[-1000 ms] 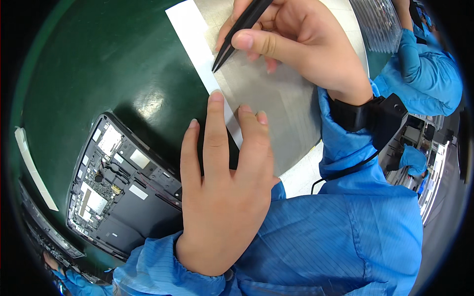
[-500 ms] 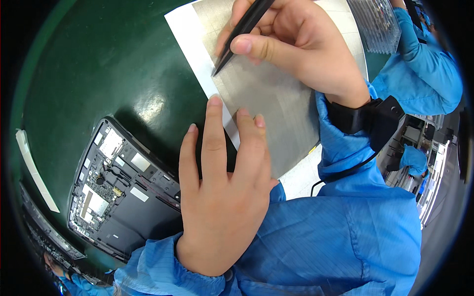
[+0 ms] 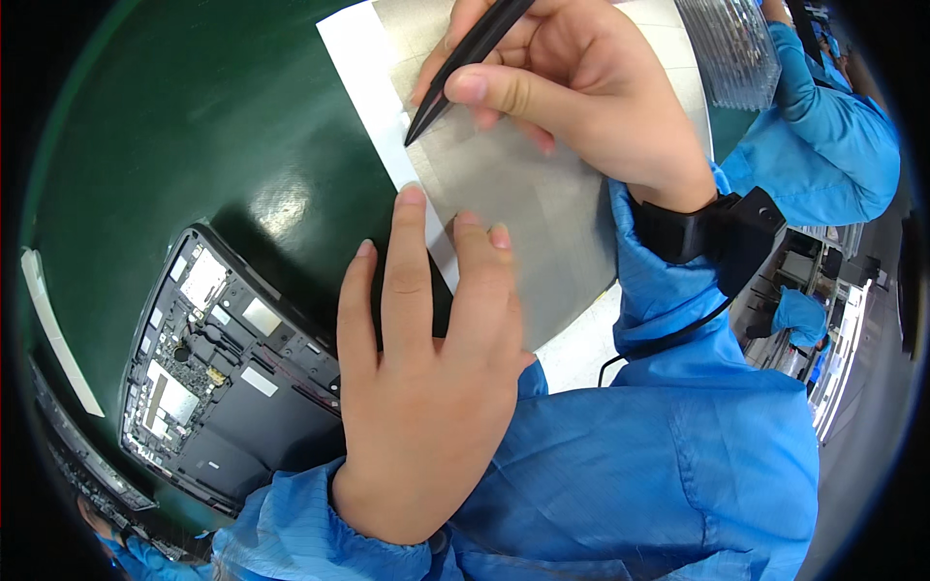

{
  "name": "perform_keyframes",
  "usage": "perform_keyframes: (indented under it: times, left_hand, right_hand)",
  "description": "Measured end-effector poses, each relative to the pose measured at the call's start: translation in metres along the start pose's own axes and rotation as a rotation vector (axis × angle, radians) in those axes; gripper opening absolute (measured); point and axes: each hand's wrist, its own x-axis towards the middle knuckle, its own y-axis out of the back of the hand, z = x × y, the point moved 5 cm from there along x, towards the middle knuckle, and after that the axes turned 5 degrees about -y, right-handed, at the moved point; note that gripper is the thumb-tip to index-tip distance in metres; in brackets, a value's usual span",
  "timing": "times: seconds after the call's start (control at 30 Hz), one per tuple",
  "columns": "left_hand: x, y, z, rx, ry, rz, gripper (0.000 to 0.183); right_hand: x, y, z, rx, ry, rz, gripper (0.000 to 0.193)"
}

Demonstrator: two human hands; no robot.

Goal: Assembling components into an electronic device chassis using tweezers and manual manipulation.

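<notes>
My right hand (image 3: 591,97) grips a pair of black tweezers (image 3: 473,56). Their pointed tips rest at or just above the border between the white margin and the grey part of a sheet (image 3: 542,213). Faint lines divide the grey, metallic-looking surface. Lower down, my left hand (image 3: 426,358) lies palm down with its fingers spread, its middle fingertips on the sheet's left margin and grey surface. The little finger reaches past the sheet's edge over the green table. Whether the tweezers pinch anything is too small to tell.
An opened laptop base (image 3: 232,378) with exposed boards lies left of my left hand on the green table (image 3: 184,126). A pale strip (image 3: 60,334) is at the far left. Clear plastic trays (image 3: 728,53) are stacked at the upper right, beside a blue-sleeved person (image 3: 823,155).
The tweezer tips have shifted slightly left toward the white margin. The whole view has slid a little; my left hand keeps its place on the sheet.
</notes>
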Motion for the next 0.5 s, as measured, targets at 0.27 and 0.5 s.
perform_keyframes:
  times: [0.27, 0.5]
  left_hand:
    - [0.001, -0.002, -0.001, -0.060, -0.010, 0.013, 0.080]
    - [0.002, -0.003, -0.001, -0.046, 0.001, 0.028, 0.080]
  right_hand:
    - [-0.005, 0.003, 0.005, 0.134, 0.104, 0.001, 0.025]
    - [-0.007, 0.000, -0.016, 0.028, 0.039, 0.130, 0.029]
